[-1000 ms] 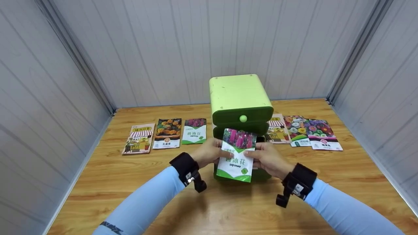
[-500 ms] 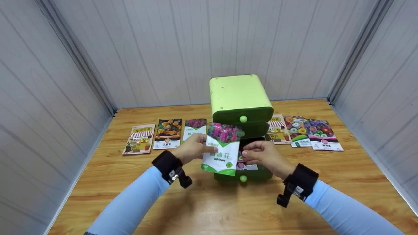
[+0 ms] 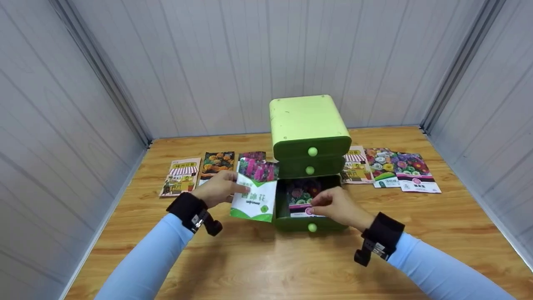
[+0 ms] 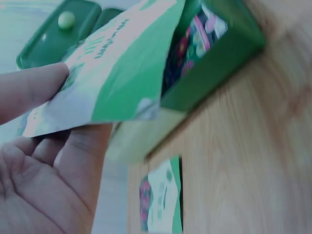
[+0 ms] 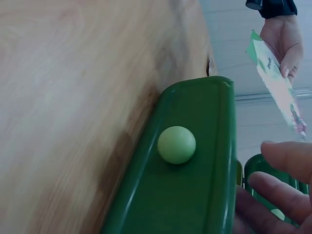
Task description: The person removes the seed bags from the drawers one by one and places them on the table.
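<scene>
My left hand (image 3: pixel 218 188) pinches a white and green seed packet (image 3: pixel 255 200) with pink flower spikes printed on it, thumb on the front and fingers behind. The packet is held at the left side of a small green drawer cabinet (image 3: pixel 308 116). The cabinet's bottom drawer (image 3: pixel 287 225) is pulled out. Inside it lies another seed packet (image 3: pixel 297 200), showing a dark, colourful flower picture. My right hand (image 3: pixel 339 206) is over this drawer, its fingertips close to the packet inside. In the right wrist view, thumb and fingers (image 5: pixel 280 192) are spread apart with nothing between them.
Left of the cabinet lie a pink shop-picture packet (image 3: pixel 181 177), an orange-flower packet (image 3: pixel 218 162) and a lupin-type packet (image 3: pixel 252 155), partly covered. Several more lie to the right, including a purple-flower packet (image 3: pixel 416 173). Grey panel walls (image 3: pixel 233 62) enclose the wooden table (image 3: pixel 250 262).
The right hand has let go of the white and green packet, and the left hand has carried it leftward. The open drawer with its packet has come into view; the right hand has lowered slightly toward it.
</scene>
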### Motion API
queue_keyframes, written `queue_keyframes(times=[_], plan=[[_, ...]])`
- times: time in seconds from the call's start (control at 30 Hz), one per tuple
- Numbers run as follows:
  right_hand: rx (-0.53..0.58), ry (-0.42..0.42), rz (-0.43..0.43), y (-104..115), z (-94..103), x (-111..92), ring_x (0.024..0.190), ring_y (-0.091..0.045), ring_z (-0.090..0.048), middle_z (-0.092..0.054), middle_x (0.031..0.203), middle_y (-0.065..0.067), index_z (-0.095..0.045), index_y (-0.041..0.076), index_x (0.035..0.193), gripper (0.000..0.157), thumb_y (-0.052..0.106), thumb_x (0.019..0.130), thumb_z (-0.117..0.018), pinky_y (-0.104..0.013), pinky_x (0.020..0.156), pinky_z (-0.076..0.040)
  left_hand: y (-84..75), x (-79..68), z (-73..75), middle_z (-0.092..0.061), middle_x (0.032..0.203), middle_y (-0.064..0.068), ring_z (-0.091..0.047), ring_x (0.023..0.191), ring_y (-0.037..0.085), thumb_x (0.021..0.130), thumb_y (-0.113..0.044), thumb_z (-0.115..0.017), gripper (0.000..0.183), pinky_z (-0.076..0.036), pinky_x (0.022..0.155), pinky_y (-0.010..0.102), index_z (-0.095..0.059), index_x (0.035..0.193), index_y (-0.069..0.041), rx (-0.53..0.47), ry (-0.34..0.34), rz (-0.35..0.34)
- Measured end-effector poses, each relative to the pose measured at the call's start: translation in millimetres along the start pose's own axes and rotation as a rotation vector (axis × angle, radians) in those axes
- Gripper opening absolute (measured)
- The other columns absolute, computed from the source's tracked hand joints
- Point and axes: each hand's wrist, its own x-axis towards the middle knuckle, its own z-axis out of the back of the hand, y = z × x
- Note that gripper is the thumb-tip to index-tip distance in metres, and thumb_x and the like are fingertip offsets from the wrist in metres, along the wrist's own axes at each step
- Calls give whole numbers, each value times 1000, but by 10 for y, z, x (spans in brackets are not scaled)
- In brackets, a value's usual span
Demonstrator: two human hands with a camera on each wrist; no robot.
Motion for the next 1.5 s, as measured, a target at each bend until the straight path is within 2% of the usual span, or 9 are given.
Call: queue_keyframes(times=[0.17,0.23,0.3,0.53,0.63,0.7,1.1,1.37,1.5], plan=[[-31,51,-13,-31,-40,-25,81,-10,-63,-82,94,-9,-84,1,102,16,17,98,-83,-22,71,-52,118,23,153,-74,104,6,-75,94,15,107,0,-64,10,-65,87,31,-66,116,2,-6,-49,38],[-33,72,-17,-43,-55,-32,81,-11,-63,-82,94,-8,-84,2,101,15,17,97,-83,-22,71,-52,169,42,191,-73,103,5,-74,91,13,106,1,-65,19,-64,85,29,-63,124,7,-6,-68,58],[-38,88,-23,-55,-65,-38,81,-11,-62,-82,93,-8,-85,3,99,14,17,97,-84,-22,70,-51,212,56,216,-72,100,3,-72,84,11,106,2,-65,45,-63,80,26,-49,146,15,3,-87,76],[-66,128,-37,-84,-57,-28,84,-10,-63,-84,93,-7,-86,4,96,8,12,95,-84,-22,74,-51,326,132,180,-69,71,1,-58,57,6,99,5,-72,11,-54,62,22,-69,106,13,60,-143,136],[-82,122,-35,-83,-63,-27,84,-9,-62,-84,93,-7,-86,4,94,7,11,95,-85,-23,75,-51,367,178,144,-75,84,5,-69,66,9,99,5,-72,53,-60,65,24,-51,144,22,62,-162,187],[-89,113,-34,-78,-71,-30,83,-8,-61,-84,93,-7,-86,4,94,7,11,95,-85,-22,75,-50,385,208,124,-75,91,6,-69,69,10,100,3,-72,62,-60,66,25,-42,152,20,82,-172,224],[-113,96,-36,-75,-75,-43,79,-10,-57,-82,89,-3,-87,7,90,10,14,96,-84,-22,70,-46,530,382,14,-72,118,18,-70,97,21,97,-4,-77,35,-61,90,31,-66,126,12,296,-236,285],[-102,99,-48,-68,-68,-46,78,-10,-58,-82,88,-3,-86,7,90,10,14,96,-84,-22,70,-46,574,490,3,-64,141,25,-67,122,31,94,-11,-81,55,-59,105,40,-61,139,13,406,-282,342],[-89,98,-51,-63,-59,-46,79,-10,-58,-82,88,-3,-86,6,91,9,13,96,-84,-23,70,-47,595,495,-7,-62,145,25,-65,119,29,92,-12,-83,64,-60,100,39,-56,144,14,411,-311,355]])
